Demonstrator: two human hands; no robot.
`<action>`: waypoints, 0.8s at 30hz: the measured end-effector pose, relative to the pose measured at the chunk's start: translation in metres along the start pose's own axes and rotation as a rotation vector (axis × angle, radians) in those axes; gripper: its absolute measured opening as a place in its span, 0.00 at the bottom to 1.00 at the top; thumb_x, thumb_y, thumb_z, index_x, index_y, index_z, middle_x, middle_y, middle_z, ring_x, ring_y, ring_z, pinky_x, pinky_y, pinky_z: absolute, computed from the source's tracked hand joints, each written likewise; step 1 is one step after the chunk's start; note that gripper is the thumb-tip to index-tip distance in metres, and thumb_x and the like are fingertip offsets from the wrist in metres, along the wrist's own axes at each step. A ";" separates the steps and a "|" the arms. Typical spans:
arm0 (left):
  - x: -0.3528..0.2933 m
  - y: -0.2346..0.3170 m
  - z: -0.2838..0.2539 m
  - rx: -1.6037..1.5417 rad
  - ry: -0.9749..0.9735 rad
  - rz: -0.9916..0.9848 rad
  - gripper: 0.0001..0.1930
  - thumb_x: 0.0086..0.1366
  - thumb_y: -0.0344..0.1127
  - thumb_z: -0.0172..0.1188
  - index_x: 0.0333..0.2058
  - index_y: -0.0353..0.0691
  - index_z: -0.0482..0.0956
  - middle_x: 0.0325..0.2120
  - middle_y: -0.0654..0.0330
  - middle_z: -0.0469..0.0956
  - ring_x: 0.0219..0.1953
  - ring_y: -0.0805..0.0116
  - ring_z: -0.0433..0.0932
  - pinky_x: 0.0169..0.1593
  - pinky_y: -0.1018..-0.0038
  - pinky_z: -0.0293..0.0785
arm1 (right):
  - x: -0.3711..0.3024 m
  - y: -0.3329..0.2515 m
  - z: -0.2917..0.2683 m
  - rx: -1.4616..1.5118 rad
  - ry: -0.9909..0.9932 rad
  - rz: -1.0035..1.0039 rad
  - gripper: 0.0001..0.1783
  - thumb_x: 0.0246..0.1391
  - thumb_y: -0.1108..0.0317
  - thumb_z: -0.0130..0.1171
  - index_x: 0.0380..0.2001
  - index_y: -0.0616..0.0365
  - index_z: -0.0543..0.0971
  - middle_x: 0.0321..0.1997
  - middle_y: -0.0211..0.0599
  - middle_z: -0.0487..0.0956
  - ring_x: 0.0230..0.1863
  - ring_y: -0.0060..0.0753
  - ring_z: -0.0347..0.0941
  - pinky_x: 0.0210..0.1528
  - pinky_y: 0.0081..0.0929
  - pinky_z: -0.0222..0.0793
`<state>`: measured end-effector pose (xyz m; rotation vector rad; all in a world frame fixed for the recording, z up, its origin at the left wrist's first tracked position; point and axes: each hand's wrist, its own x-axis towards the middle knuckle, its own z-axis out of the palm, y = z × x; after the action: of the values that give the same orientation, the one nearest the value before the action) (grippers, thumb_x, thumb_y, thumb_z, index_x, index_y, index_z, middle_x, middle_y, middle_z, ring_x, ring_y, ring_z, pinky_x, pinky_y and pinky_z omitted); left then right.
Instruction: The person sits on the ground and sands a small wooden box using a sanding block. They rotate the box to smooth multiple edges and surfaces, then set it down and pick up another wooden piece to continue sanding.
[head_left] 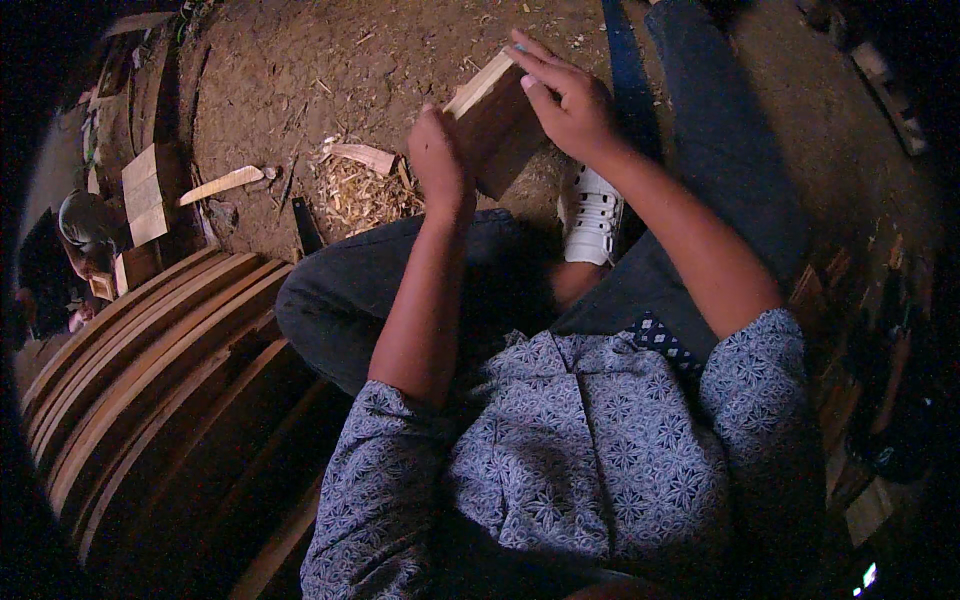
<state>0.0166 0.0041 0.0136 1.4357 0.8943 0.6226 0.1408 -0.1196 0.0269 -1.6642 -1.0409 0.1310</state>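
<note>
A flat wooden block is held up tilted above my crossed legs, its narrow edge pale and its broad face in shadow. My left hand is closed around its left end. At the upper right end my right hand holds it, with the fingers reaching over the edge and the thumb against the face. A speck of teal shows by the right fingertips; what it is I cannot make out. Below the block, on the dirt floor, wood shavings are heaped with a larger wood chip on top.
Long boards are stacked at my left. Beyond them lie a pale wooden stick and a square wood piece, near another person. A white shoe is under my right forearm. A dark blue strip runs along the floor.
</note>
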 end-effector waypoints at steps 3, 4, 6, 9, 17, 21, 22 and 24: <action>0.002 0.000 0.004 0.034 0.005 0.056 0.22 0.67 0.42 0.38 0.22 0.29 0.69 0.20 0.50 0.72 0.24 0.59 0.68 0.31 0.61 0.62 | -0.001 -0.007 -0.001 -0.026 -0.092 -0.044 0.25 0.53 0.78 0.42 0.56 0.58 0.69 0.62 0.44 0.66 0.64 0.37 0.60 0.64 0.29 0.52; 0.003 0.000 0.005 0.133 0.010 0.113 0.22 0.67 0.42 0.39 0.22 0.29 0.69 0.19 0.48 0.72 0.23 0.57 0.68 0.30 0.60 0.62 | -0.003 -0.006 -0.003 -0.013 -0.116 -0.049 0.26 0.51 0.80 0.41 0.56 0.58 0.68 0.62 0.44 0.65 0.64 0.37 0.60 0.65 0.29 0.52; 0.003 0.015 0.014 0.329 0.020 0.228 0.23 0.66 0.42 0.39 0.21 0.28 0.70 0.18 0.45 0.71 0.22 0.53 0.69 0.29 0.58 0.61 | -0.003 0.002 -0.012 -0.008 -0.111 -0.025 0.29 0.48 0.82 0.39 0.57 0.59 0.68 0.62 0.45 0.65 0.64 0.38 0.60 0.65 0.29 0.51; 0.003 0.033 0.026 0.396 0.024 0.292 0.23 0.66 0.43 0.40 0.21 0.28 0.70 0.18 0.42 0.71 0.21 0.49 0.68 0.28 0.57 0.61 | 0.005 0.020 -0.019 -0.036 -0.056 0.107 0.31 0.45 0.84 0.37 0.57 0.62 0.67 0.61 0.46 0.66 0.65 0.38 0.58 0.66 0.28 0.49; -0.001 0.034 0.033 0.343 -0.016 0.310 0.22 0.65 0.41 0.41 0.21 0.27 0.71 0.16 0.41 0.69 0.19 0.46 0.68 0.26 0.57 0.62 | -0.008 0.015 -0.020 0.052 -0.038 0.121 0.30 0.48 0.83 0.35 0.56 0.62 0.67 0.61 0.47 0.66 0.65 0.36 0.58 0.67 0.29 0.48; -0.002 0.033 0.032 0.397 0.002 0.313 0.22 0.65 0.42 0.42 0.22 0.28 0.71 0.16 0.41 0.70 0.19 0.48 0.69 0.27 0.57 0.62 | -0.018 -0.010 -0.004 0.000 -0.048 -0.041 0.29 0.48 0.84 0.35 0.57 0.62 0.66 0.63 0.46 0.64 0.65 0.36 0.58 0.67 0.27 0.48; -0.003 0.034 0.031 0.394 0.002 0.284 0.22 0.66 0.43 0.42 0.22 0.28 0.71 0.16 0.43 0.70 0.19 0.50 0.68 0.27 0.58 0.62 | -0.019 -0.034 -0.001 0.012 -0.080 -0.036 0.29 0.49 0.84 0.35 0.57 0.62 0.66 0.62 0.46 0.64 0.65 0.35 0.58 0.67 0.26 0.48; -0.007 0.043 0.035 0.381 -0.025 0.230 0.23 0.67 0.44 0.41 0.22 0.29 0.71 0.16 0.46 0.70 0.19 0.55 0.68 0.26 0.60 0.62 | -0.018 -0.035 -0.007 0.005 -0.060 0.015 0.29 0.49 0.84 0.35 0.57 0.62 0.66 0.62 0.46 0.65 0.64 0.35 0.59 0.66 0.26 0.49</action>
<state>0.0474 -0.0182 0.0546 1.9038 0.8650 0.6237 0.1143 -0.1368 0.0507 -1.6724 -1.0720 0.1939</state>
